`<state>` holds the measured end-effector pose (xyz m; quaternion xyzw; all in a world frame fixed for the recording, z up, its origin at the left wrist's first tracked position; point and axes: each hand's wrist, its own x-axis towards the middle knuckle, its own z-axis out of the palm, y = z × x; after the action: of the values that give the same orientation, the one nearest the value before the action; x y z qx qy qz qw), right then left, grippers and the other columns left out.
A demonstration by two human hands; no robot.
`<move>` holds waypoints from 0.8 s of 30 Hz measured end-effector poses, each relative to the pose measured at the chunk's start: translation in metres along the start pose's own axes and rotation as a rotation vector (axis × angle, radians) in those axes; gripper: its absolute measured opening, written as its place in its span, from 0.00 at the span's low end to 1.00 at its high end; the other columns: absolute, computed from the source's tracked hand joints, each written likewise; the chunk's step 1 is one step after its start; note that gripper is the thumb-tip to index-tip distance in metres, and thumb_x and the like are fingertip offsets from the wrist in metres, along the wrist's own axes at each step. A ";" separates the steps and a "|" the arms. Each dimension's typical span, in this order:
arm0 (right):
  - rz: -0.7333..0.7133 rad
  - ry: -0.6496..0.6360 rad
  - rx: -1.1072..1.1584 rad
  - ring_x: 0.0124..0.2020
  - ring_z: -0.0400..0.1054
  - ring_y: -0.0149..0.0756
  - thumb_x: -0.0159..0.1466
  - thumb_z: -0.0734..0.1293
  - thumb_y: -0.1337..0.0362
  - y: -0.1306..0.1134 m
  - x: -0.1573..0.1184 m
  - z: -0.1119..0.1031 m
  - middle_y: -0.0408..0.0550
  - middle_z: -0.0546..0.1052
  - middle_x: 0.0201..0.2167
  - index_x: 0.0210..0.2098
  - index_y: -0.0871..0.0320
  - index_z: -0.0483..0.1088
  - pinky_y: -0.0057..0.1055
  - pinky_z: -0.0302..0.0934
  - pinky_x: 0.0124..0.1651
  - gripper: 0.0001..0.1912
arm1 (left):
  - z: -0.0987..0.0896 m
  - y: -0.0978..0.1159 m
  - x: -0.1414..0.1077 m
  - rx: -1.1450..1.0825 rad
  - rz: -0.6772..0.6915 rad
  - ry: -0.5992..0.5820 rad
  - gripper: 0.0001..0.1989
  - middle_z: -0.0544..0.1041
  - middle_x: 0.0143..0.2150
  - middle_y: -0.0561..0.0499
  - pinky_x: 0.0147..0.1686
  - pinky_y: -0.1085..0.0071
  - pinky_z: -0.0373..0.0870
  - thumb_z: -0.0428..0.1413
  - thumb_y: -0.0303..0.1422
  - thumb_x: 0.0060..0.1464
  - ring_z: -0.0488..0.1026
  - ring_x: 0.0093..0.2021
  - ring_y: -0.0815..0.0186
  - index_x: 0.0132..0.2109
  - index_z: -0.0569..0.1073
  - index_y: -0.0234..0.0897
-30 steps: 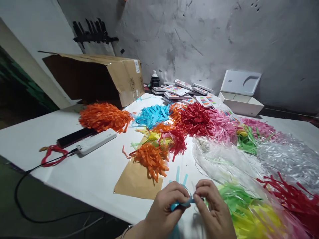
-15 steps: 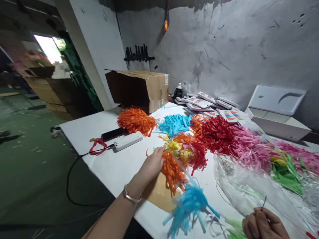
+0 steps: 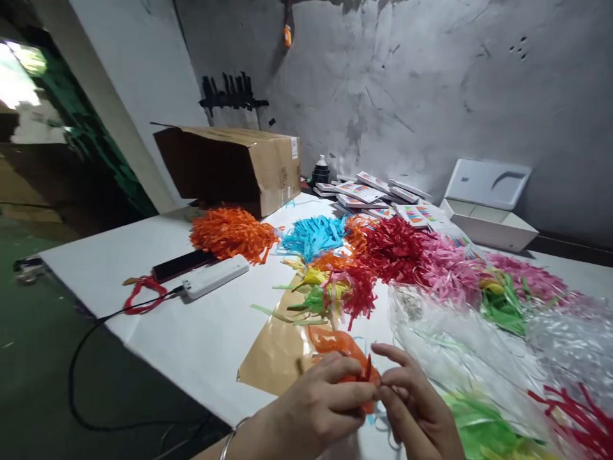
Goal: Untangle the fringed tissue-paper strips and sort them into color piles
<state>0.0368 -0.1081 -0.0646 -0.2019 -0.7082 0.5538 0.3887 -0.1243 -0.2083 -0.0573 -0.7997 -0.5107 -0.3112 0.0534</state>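
My left hand [image 3: 325, 399], a bracelet at its wrist, is closed on an orange tissue-paper tassel [image 3: 342, 345] low in the middle of the head view. Fingertips of my right hand [image 3: 419, 402] pinch together at the tassel's right end, touching my left fingers. What they pinch is too small and covered to make out. Below the hands lies a brown sheet [image 3: 268, 351] on the white table. Just beyond are yellow-green paper strips [image 3: 318, 291] and a red tassel [image 3: 357, 291].
Orange [image 3: 232, 233], blue [image 3: 313, 236], dark red [image 3: 400, 249] and pink paper bunches [image 3: 454, 265] line the table's middle. A cardboard box [image 3: 278, 169] and white case [image 3: 493, 223] stand behind. Plastic bags [image 3: 445, 338] lie right; a white power bank [image 3: 215, 279] with cable lies left.
My left hand has taken up the orange tassel and come to meet my right hand, which moved left. The blue tassel at the front is mostly gone from view. The camera has turned right.
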 end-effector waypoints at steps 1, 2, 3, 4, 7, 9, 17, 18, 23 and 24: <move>-0.020 -0.055 0.000 0.29 0.72 0.33 0.66 0.68 0.56 -0.001 0.002 -0.001 0.53 0.78 0.43 0.31 0.55 0.77 0.29 0.69 0.33 0.11 | 0.003 0.001 0.001 -0.041 0.011 -0.010 0.14 0.82 0.37 0.49 0.45 0.65 0.71 0.53 0.23 0.65 0.75 0.44 0.60 0.33 0.78 0.40; -0.039 -0.095 0.002 0.33 0.73 0.36 0.67 0.67 0.58 0.000 0.003 -0.002 0.52 0.78 0.39 0.31 0.55 0.76 0.30 0.69 0.36 0.11 | 0.005 0.002 0.001 -0.082 0.017 -0.014 0.14 0.81 0.34 0.49 0.46 0.65 0.71 0.53 0.22 0.64 0.75 0.42 0.61 0.33 0.78 0.40; -0.052 -0.113 0.005 0.36 0.74 0.37 0.67 0.67 0.59 0.002 0.003 -0.004 0.50 0.77 0.35 0.31 0.55 0.75 0.30 0.69 0.39 0.10 | 0.007 0.002 0.001 -0.125 0.016 -0.015 0.15 0.81 0.33 0.50 0.47 0.65 0.72 0.53 0.21 0.64 0.76 0.42 0.61 0.33 0.78 0.40; -0.054 -0.102 0.011 0.37 0.73 0.37 0.67 0.67 0.60 0.005 0.002 -0.005 0.49 0.76 0.33 0.31 0.55 0.75 0.29 0.69 0.40 0.10 | 0.009 0.002 0.001 -0.175 0.006 -0.011 0.15 0.82 0.34 0.50 0.49 0.65 0.72 0.52 0.20 0.64 0.76 0.42 0.61 0.34 0.78 0.41; -0.003 0.037 0.101 0.36 0.72 0.34 0.67 0.67 0.60 0.015 -0.004 -0.009 0.47 0.74 0.34 0.32 0.55 0.74 0.26 0.67 0.38 0.09 | 0.014 0.001 -0.003 -0.424 -0.079 0.040 0.13 0.84 0.44 0.46 0.56 0.58 0.70 0.53 0.21 0.62 0.76 0.48 0.58 0.38 0.79 0.41; 0.037 0.151 0.198 0.37 0.71 0.34 0.66 0.68 0.60 0.020 -0.007 -0.011 0.47 0.74 0.36 0.31 0.54 0.74 0.25 0.66 0.37 0.08 | 0.018 0.002 -0.006 -0.643 -0.195 0.147 0.12 0.84 0.38 0.47 0.54 0.57 0.70 0.53 0.23 0.60 0.78 0.45 0.58 0.33 0.78 0.41; -0.009 0.179 0.201 0.37 0.71 0.34 0.66 0.69 0.59 0.016 -0.010 -0.008 0.47 0.74 0.34 0.30 0.54 0.75 0.27 0.67 0.39 0.10 | 0.023 0.015 0.002 -0.530 -0.623 0.240 0.09 0.81 0.47 0.45 0.51 0.63 0.69 0.57 0.31 0.60 0.74 0.50 0.57 0.47 0.78 0.41; -0.006 0.167 0.187 0.34 0.71 0.34 0.66 0.69 0.58 0.014 -0.011 -0.007 0.47 0.74 0.33 0.30 0.55 0.75 0.27 0.67 0.36 0.10 | 0.023 0.018 0.006 -0.562 -0.591 0.172 0.08 0.81 0.43 0.45 0.50 0.64 0.69 0.56 0.33 0.62 0.75 0.47 0.58 0.45 0.78 0.40; 0.071 0.363 -0.004 0.21 0.65 0.27 0.65 0.69 0.55 0.012 -0.024 -0.008 0.47 0.77 0.37 0.32 0.54 0.76 0.24 0.60 0.23 0.11 | 0.029 0.018 0.016 -0.752 -0.702 0.162 0.12 0.79 0.34 0.47 0.39 0.69 0.69 0.57 0.40 0.63 0.75 0.37 0.61 0.38 0.78 0.37; 0.050 0.405 -0.096 0.23 0.67 0.29 0.64 0.70 0.55 0.012 -0.028 -0.009 0.46 0.78 0.34 0.32 0.54 0.77 0.24 0.62 0.25 0.10 | 0.031 0.017 0.015 -0.780 -0.736 0.186 0.13 0.78 0.35 0.47 0.39 0.69 0.69 0.57 0.41 0.62 0.75 0.37 0.62 0.38 0.78 0.36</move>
<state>0.0594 -0.1186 -0.0840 -0.3447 -0.6360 0.4771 0.4990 -0.0919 -0.1918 -0.0697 -0.4977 -0.5966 -0.5451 -0.3149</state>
